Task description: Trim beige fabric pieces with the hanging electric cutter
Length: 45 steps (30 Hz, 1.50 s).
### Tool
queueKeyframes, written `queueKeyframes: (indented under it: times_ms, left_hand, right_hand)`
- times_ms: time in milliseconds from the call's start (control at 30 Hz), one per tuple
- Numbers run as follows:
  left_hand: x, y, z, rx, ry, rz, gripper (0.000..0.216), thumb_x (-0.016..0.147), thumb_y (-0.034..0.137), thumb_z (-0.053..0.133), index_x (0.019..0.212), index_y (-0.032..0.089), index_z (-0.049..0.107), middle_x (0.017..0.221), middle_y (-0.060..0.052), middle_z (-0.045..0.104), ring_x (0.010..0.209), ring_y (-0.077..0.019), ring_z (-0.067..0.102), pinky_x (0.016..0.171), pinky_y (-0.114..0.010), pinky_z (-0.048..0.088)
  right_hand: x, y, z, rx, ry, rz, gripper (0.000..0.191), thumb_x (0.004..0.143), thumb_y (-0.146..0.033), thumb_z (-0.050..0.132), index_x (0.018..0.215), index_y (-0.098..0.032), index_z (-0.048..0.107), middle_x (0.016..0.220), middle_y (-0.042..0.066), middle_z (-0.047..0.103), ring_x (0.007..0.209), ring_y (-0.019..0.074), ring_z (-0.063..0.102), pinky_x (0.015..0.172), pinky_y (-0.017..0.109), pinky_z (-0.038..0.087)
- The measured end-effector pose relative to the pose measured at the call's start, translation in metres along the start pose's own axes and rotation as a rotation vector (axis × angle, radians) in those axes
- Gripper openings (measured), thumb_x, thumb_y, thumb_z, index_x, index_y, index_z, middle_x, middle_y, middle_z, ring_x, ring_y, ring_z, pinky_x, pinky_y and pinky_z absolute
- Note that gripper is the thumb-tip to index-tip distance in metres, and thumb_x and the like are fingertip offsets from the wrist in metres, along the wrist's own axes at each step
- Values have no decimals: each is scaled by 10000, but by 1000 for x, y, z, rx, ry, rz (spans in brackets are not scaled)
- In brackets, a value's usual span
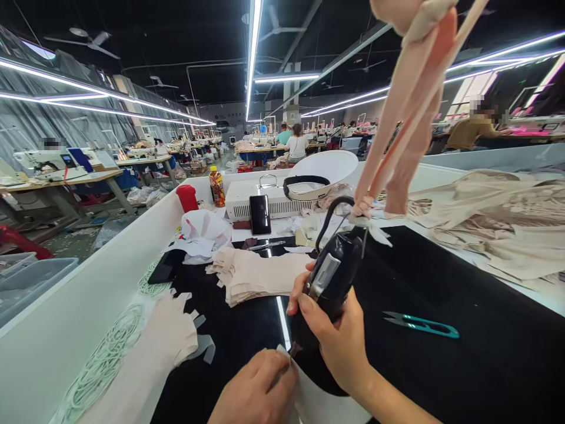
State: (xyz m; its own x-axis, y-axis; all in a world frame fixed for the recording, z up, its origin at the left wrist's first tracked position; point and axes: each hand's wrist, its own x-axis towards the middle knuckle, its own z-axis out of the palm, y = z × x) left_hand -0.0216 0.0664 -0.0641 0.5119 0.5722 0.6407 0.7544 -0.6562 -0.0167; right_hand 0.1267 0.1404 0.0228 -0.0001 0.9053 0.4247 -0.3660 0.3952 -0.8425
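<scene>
My right hand (342,344) is wrapped round a black hand-held tool (333,274) with a silver plate and a black cord loop on top. Its thin tip points down at the edge of a white piece (320,406) lying on the black tabletop (463,365). My left hand (258,391) sits low in the middle with fingers curled, pinching that white edge right beside the tip. Long beige fabric strips (412,112) hang from above, and their lower ends reach the tool's top.
Teal thread snips (421,324) lie to the right of my hands. A stack of beige pieces (256,274), a cut beige panel (154,353) and white cord coils (101,359) lie left. Behind stand a white box (241,203), phone (260,214), red cup (188,197), bottle (216,185). Beige cloth heap (498,218) right.
</scene>
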Motion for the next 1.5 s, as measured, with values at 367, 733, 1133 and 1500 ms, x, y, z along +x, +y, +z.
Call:
queueKeyframes:
  times_ms: [367, 733, 1133, 1500]
  left_hand:
    - [-5, 1, 1, 77, 22, 27, 264, 1058, 81, 441, 1115, 144, 691, 1029, -92, 733, 920, -200, 779, 886, -302, 682]
    - [-8, 0, 2, 70, -6, 35, 317, 995, 28, 470, 1173, 156, 698, 1063, -98, 737, 979, -207, 777, 950, -342, 669]
    - [-16, -3, -1, 142, -58, 67, 319, 1117, 214, 400, 1180, 251, 710, 1085, -80, 757, 1025, -219, 790, 931, -400, 678]
    - [-12, -8, -7, 148, -95, 98, 321, 1092, 184, 430, 1208, 270, 716, 1096, -88, 759, 1036, -232, 793, 902, -444, 682]
  right_hand:
    - [-7, -2, -11, 55, -10, -30, 319, 883, -330, 840, 1082, -269, 597, 776, -32, 691, 572, 147, 635, 527, 265, 547]
    - [-8, -5, -9, 23, -30, -23, 234, 878, -270, 798, 1003, -259, 601, 745, -28, 688, 564, 138, 629, 557, 263, 565]
    - [-12, -9, -24, 66, -15, -9, 281, 881, -357, 840, 1026, -256, 622, 779, -16, 680, 589, 145, 623, 558, 269, 557]
    - [-15, -12, -19, 33, -31, -19, 213, 851, -287, 808, 942, -254, 618, 734, -24, 667, 575, 139, 622, 557, 247, 564]
